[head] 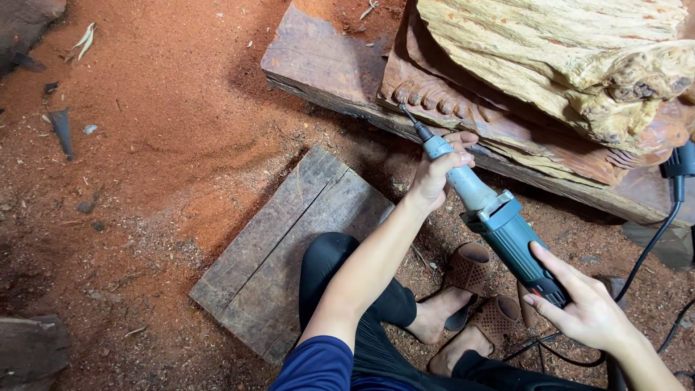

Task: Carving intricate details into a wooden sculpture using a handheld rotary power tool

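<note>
My left hand (437,170) grips the grey neck of a teal die grinder (499,224), just behind its thin bit. That bit points up-left at carved toe-like ridges on a reddish wood carving (463,101). My right hand (583,308) holds the rear of the grinder body, fingers on its dark end. A black power cord (655,242) runs off from the tool's rear to the right. A rough pale wood mass (565,51) forms the carving's upper part.
The carving rests on a thick dark plank (326,61). A grey wooden board (289,246) lies on the sawdust-covered ground beside my left knee. My feet are in brown perforated sandals (478,279). Red sawdust (159,108) spreads to the left.
</note>
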